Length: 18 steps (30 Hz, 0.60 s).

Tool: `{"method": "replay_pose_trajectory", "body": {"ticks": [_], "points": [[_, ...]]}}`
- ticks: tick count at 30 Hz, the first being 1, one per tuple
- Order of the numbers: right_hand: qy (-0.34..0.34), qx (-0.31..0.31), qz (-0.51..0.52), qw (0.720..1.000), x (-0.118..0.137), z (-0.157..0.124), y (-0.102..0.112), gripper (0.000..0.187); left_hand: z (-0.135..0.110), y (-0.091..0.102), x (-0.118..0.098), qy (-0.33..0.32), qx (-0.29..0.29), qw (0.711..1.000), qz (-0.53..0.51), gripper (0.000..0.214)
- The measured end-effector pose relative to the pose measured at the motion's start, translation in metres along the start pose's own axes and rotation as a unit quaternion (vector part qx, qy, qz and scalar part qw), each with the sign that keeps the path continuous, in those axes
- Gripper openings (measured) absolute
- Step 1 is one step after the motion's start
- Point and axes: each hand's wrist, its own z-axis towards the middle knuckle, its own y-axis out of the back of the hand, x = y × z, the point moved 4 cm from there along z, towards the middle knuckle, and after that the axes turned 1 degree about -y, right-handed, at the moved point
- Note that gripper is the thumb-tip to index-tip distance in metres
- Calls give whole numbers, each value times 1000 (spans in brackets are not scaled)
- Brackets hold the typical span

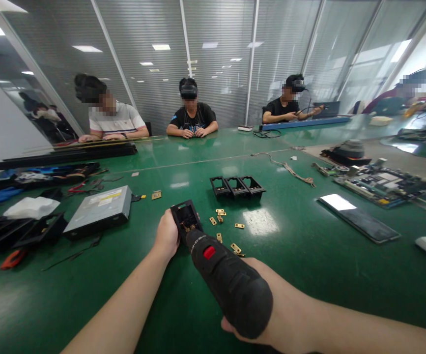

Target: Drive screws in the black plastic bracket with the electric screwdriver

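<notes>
My left hand (167, 236) grips a black plastic socket housing (184, 212) by its left side, tilted up off the green table. Brass-coloured parts show inside it. In my right hand (257, 290) is a black cordless drill (231, 282) with a red switch on top. Its front end points into the housing's opening; the bit's tip is hidden. Several small brass plates (240, 226) with holes lie just right of the housing. Behind them stand three similar black housings (238, 187) in a joined row, with brass bits visible inside.
A silver optical drive (100, 209) sits at left, near black frames (10, 233) and an orange-handled tool (13, 259). To the right lie a phone (358, 218), a circuit board (385, 182) and a beige cord (288, 169). Several people (192, 115) sit across the table.
</notes>
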Motion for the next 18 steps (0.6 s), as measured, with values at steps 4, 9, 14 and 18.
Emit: {"method": "replay_pose_trajectory", "body": {"ticks": [4, 9, 14, 18], "points": [[-4, -11, -6, 1000, -1, -2, 1, 40, 1, 0, 0, -1, -1, 1000, 2, 43], [-8, -1, -12, 1000, 3, -3, 4, 40, 1, 0, -1, -6, -1, 1000, -1, 45], [-1, -1, -20, 1000, 6, -1, 3, 35, -1, -1, -2, 2, -10, 1000, -7, 46], [5, -2, -24, 1000, 4, -1, 3, 38, -2, -2, -2, 1, -7, 1000, -14, 45]]}}
